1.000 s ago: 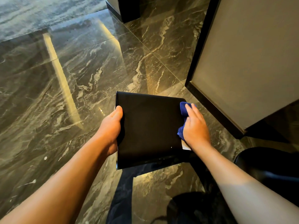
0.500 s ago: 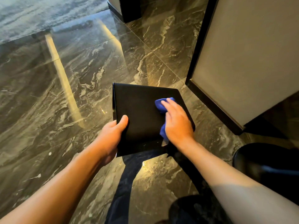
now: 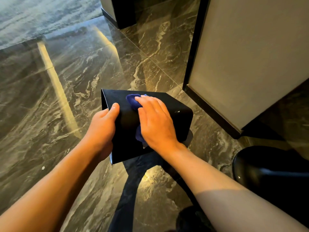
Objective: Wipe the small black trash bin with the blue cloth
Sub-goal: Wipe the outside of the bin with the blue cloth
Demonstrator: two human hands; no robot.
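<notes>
The small black trash bin [image 3: 173, 111] is held in mid-air above the floor [image 3: 75, 84], near the centre of the view, tipped so that one flat side faces up. Its left edge is gripped by the left hand [image 3: 102, 129], whose fingers [image 3: 114, 108] are clamped on the bin, thumb on the top face and the rest hidden beneath. The right hand [image 3: 155, 123] is laid flat on the top face, fingers together and extended, and the blue cloth [image 3: 133, 100] is pressed under it against the bin; folds of cloth are seen past the fingertips at 12 o'clock and beside the palm at 9 o'clock.

The floor is made of dark, glossy marble tiles with pale veining, and bright streaks of light are reflected in it at 10 o'clock. A grey carpet [image 3: 41, 15] is seen at 11 o'clock. A beige panel [image 3: 250, 56] with a black base trim is placed at 2 o'clock from the bin, well apart from it. A round black object [image 3: 267, 168] is seen at 4 o'clock, low on the floor.
</notes>
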